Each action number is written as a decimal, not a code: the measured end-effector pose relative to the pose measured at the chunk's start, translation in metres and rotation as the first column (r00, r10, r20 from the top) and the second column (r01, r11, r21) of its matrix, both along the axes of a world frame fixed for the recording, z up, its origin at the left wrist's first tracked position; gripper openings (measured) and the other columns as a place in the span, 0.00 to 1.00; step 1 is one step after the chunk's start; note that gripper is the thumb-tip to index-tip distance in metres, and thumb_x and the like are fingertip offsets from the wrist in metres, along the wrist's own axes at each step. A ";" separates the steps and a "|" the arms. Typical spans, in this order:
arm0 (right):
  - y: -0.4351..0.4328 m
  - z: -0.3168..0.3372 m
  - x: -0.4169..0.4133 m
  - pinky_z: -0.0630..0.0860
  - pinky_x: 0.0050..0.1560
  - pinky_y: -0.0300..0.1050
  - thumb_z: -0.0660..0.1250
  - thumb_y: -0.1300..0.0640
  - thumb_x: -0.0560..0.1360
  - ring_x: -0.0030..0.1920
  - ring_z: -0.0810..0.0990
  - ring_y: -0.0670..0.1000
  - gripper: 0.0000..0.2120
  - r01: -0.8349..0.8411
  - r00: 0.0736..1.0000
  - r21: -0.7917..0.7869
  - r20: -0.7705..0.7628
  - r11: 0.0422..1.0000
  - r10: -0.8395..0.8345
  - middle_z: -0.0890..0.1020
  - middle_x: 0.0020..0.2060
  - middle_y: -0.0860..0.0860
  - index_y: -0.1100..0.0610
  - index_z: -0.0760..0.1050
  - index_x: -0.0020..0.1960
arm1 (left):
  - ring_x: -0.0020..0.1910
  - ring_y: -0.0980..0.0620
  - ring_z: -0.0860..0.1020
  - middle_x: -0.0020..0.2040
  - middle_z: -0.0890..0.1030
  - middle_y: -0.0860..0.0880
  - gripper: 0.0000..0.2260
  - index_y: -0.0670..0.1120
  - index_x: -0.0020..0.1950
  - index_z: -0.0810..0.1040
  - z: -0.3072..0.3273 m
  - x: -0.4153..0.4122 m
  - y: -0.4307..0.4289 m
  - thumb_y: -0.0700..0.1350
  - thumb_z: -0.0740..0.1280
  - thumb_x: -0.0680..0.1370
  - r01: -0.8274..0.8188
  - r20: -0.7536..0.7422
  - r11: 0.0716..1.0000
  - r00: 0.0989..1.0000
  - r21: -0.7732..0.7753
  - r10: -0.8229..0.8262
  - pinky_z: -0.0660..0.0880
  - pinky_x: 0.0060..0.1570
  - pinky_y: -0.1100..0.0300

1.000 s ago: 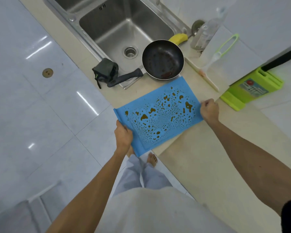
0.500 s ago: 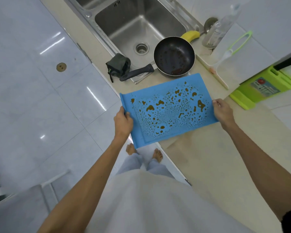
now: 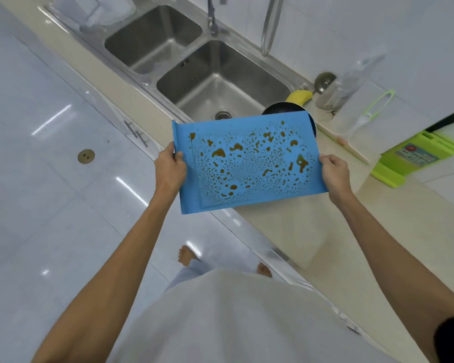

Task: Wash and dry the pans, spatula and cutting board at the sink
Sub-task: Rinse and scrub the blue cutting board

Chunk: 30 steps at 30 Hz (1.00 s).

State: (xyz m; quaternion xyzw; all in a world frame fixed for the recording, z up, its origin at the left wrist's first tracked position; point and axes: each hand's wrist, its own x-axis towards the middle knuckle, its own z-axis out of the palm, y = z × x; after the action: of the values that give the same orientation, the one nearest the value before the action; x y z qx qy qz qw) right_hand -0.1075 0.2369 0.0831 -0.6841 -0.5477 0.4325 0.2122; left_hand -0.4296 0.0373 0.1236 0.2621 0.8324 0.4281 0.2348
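Observation:
A blue cutting board (image 3: 249, 163), spotted all over with brown drops, is held level in the air above the counter's front edge. My left hand (image 3: 169, 167) grips its left short edge and my right hand (image 3: 334, 172) grips its right short edge. Behind the board only the rim of a dark frying pan (image 3: 281, 110) shows; the rest is hidden. A double steel sink (image 3: 226, 82) lies beyond, with its drain just above the board's far edge.
A yellow sponge (image 3: 299, 96) lies by the sink's right corner. Near it stand a clear bottle (image 3: 344, 87), a green-handled brush (image 3: 370, 113) and a green knife block (image 3: 417, 155). Two taps (image 3: 269, 24) rise behind the sink. Beige counter (image 3: 299, 231) runs to the right.
Both hands have lifted the cutting board off the counter and carried it up toward the sink. It now covers most of the frying pan.

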 end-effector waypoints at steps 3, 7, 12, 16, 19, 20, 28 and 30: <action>-0.008 0.001 -0.048 0.78 0.60 0.58 0.61 0.45 0.76 0.52 0.82 0.54 0.16 0.037 0.998 -0.016 -0.051 0.999 -0.038 0.85 0.48 0.51 0.54 0.83 0.45 | 0.46 0.52 0.79 0.51 0.82 0.48 0.15 0.44 0.64 0.78 0.014 -0.057 0.004 0.38 0.55 0.83 0.068 -0.049 0.997 0.997 0.029 -0.067 0.75 0.40 0.65; -0.014 0.002 -0.102 0.79 0.61 0.59 0.63 0.42 0.74 0.52 0.84 0.53 0.15 0.087 0.992 -0.057 -0.090 0.995 -0.092 0.86 0.48 0.48 0.49 0.84 0.43 | 0.46 0.48 0.80 0.49 0.82 0.47 0.14 0.43 0.61 0.78 0.023 -0.125 0.013 0.38 0.55 0.82 0.129 -0.091 0.992 0.988 0.018 -0.127 0.77 0.43 0.56; -0.015 0.013 -0.162 0.73 0.52 0.48 0.60 0.48 0.81 0.48 0.79 0.51 0.18 0.058 0.998 0.045 -0.012 0.997 -0.058 0.84 0.49 0.55 0.59 0.83 0.48 | 0.47 0.49 0.80 0.51 0.81 0.47 0.14 0.42 0.62 0.78 0.024 -0.190 0.035 0.39 0.55 0.83 0.155 -0.069 0.988 0.986 -0.002 -0.154 0.76 0.45 0.55; 0.000 0.011 -0.196 0.73 0.55 0.50 0.60 0.48 0.82 0.50 0.79 0.52 0.18 0.082 0.996 0.073 0.030 0.994 -0.085 0.83 0.49 0.53 0.60 0.83 0.51 | 0.45 0.47 0.80 0.50 0.83 0.44 0.13 0.42 0.59 0.79 0.014 -0.233 0.060 0.37 0.56 0.81 0.183 -0.062 0.983 0.981 0.005 -0.182 0.75 0.43 0.54; 0.016 0.008 -0.219 0.75 0.59 0.55 0.60 0.47 0.82 0.51 0.80 0.54 0.20 0.096 0.994 0.067 0.040 0.993 -0.099 0.83 0.48 0.54 0.62 0.82 0.51 | 0.45 0.48 0.78 0.49 0.82 0.44 0.15 0.42 0.61 0.79 0.009 -0.262 0.086 0.37 0.56 0.81 0.216 -0.077 0.976 0.973 -0.036 -0.219 0.71 0.41 0.58; 0.022 0.006 -0.228 0.75 0.59 0.56 0.60 0.46 0.82 0.52 0.80 0.55 0.20 0.110 0.993 0.062 0.042 0.992 -0.112 0.83 0.48 0.54 0.61 0.83 0.50 | 0.45 0.48 0.77 0.49 0.81 0.45 0.15 0.42 0.62 0.79 0.009 -0.271 0.095 0.37 0.56 0.81 0.235 -0.089 0.970 0.967 -0.059 -0.240 0.70 0.40 0.60; 0.063 -0.009 -0.297 0.76 0.62 0.58 0.61 0.45 0.82 0.55 0.80 0.55 0.15 0.173 0.984 0.001 0.036 0.985 -0.172 0.82 0.52 0.53 0.53 0.82 0.52 | 0.44 0.45 0.79 0.44 0.80 0.45 0.11 0.40 0.59 0.80 -0.003 -0.362 0.162 0.39 0.61 0.81 0.371 -0.141 0.906 0.905 -0.205 -0.402 0.71 0.42 0.58; 0.073 -0.017 -0.317 0.76 0.60 0.58 0.61 0.46 0.82 0.54 0.80 0.55 0.17 0.181 0.983 -0.016 0.045 0.983 -0.180 0.83 0.51 0.54 0.57 0.83 0.52 | 0.42 0.48 0.79 0.43 0.81 0.45 0.12 0.40 0.60 0.81 -0.006 -0.385 0.179 0.39 0.62 0.80 0.386 -0.151 0.895 0.893 -0.225 -0.423 0.71 0.39 0.63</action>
State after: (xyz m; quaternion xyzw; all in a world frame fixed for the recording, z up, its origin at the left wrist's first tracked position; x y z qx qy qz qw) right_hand -0.4247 0.3098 0.0662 -0.7422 -0.4837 0.4020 0.2314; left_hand -0.8145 0.2162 0.1175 0.4477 0.8149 0.2608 0.2598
